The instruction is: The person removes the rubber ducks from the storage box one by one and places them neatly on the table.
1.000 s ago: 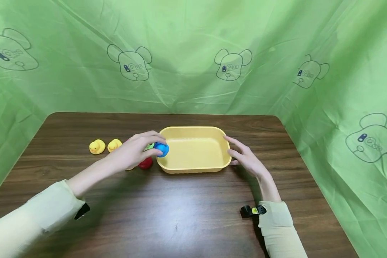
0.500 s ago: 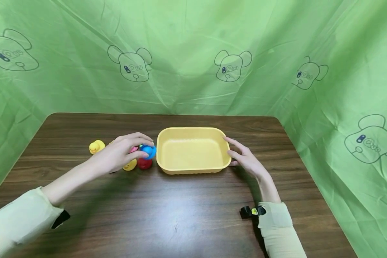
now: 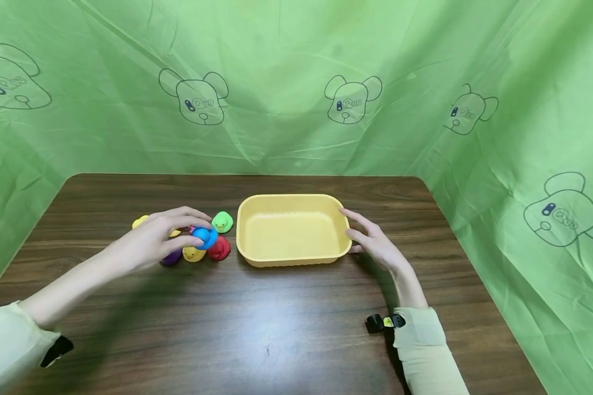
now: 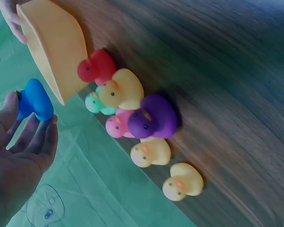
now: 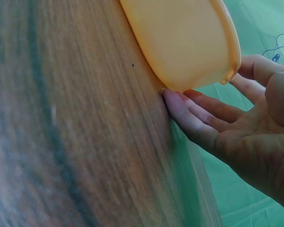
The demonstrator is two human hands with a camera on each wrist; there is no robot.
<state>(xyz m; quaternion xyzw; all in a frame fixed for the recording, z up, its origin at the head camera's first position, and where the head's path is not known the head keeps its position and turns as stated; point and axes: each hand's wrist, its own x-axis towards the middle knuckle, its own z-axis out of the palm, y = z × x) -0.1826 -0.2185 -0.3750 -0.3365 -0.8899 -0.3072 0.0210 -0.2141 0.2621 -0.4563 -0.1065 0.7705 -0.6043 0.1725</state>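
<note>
My left hand (image 3: 150,237) holds a blue rubber duck (image 3: 205,237) between thumb and fingertips. In the left wrist view the blue duck (image 4: 35,99) is up off the table, apart from the other ducks. At the right end of a yellow plastic tub (image 3: 242,255), my right hand (image 3: 379,245) rests its extended fingers against the rim and outer wall. The right wrist view shows fingertips (image 5: 173,99) low by the tub's base (image 5: 180,78). A red duck (image 3: 219,248) and a green duck (image 3: 222,222) sit nearest the tub's left side.
More rubber ducks stand on the wooden table (image 3: 296,318): a purple one (image 4: 154,118), a pink one (image 4: 117,124) and several yellow ones, including a yellow duck (image 4: 183,182) at the cluster's end. A green printed curtain (image 3: 277,137) encloses the table's back and sides.
My left hand has moved left with the blue duck, from over the tub's left rim to above the other ducks, uncovering the green one. The right hand stays at the tub.
</note>
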